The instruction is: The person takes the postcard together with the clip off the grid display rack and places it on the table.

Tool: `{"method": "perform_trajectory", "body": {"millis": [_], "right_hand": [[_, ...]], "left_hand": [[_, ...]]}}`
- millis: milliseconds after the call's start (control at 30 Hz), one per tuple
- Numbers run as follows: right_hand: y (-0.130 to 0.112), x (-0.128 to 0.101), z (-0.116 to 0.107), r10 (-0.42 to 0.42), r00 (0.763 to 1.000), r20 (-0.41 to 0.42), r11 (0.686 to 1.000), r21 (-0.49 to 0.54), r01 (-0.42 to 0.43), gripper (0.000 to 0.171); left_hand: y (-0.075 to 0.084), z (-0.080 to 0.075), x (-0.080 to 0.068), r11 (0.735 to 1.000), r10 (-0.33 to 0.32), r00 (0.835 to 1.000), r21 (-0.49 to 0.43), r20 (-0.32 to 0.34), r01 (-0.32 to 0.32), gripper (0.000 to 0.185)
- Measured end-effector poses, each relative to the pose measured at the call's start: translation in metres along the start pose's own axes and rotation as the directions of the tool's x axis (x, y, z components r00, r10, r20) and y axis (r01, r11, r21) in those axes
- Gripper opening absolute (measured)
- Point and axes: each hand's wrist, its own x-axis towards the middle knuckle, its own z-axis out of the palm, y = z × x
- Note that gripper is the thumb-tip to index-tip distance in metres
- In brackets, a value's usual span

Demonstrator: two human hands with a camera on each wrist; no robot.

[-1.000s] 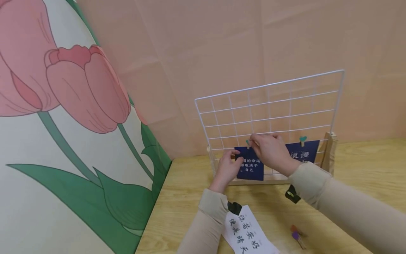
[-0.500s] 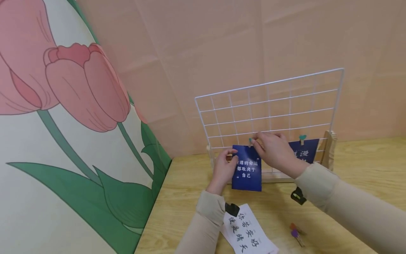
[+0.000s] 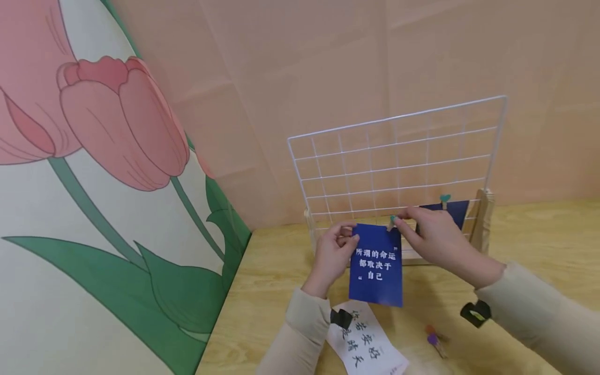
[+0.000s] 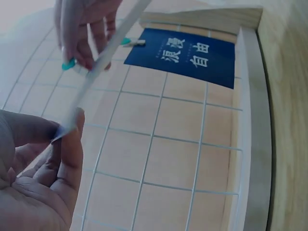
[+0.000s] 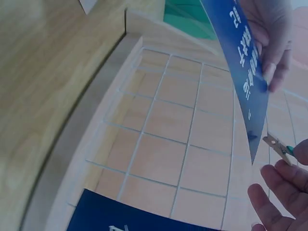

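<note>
A blue card (image 3: 375, 289) with white characters is held upright in front of the wire grid rack (image 3: 397, 118). My left hand (image 3: 332, 255) pinches its upper left edge between thumb and fingers; in the left wrist view the card (image 4: 103, 60) shows nearly edge-on. With thumb and fingertips my right hand (image 3: 440, 239) pinches a small wooden clothespin (image 3: 391, 224) topped by a green heart. That clothespin overlaps the card's upper right edge in the head view, and its tip sits right by the card's edge in the right wrist view.
A second blue card (image 3: 453, 212) hangs at the rack's right side under another green-heart clothespin (image 3: 445, 202). The rack's wooden base has an upright post (image 3: 480, 224). A white lettered sheet (image 3: 386, 358) and clothespins with purple and orange tops (image 3: 433, 339) lie on the table.
The blue card has come off the rack towards me, lower and slightly right, in my left hand. My right hand has shifted right and down, still pinching the clothespin.
</note>
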Motion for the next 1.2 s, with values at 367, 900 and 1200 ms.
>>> {"method": "perform_trajectory", "body": {"millis": [367,900,1200], "right_hand": [[0.006,-0.040,-0.004,0.005,0.999,0.049,0.999,0.048,-0.007,0.009],[0.026,-0.091,0.010,-0.158,0.972,0.175,0.987,0.065,0.149,0.010],[0.036,-0.113,0.016,-0.191,0.923,0.335,0.980,0.112,0.162,0.009]], "left_hand": [[-0.001,-0.008,-0.018,0.998,-0.056,0.996,0.018,0.074,0.055,0.032],[-0.019,-0.033,-0.043,0.975,-0.134,0.973,0.198,0.187,0.096,0.014],[-0.037,-0.039,-0.052,0.975,-0.161,0.961,0.189,0.225,0.119,0.014]]}}
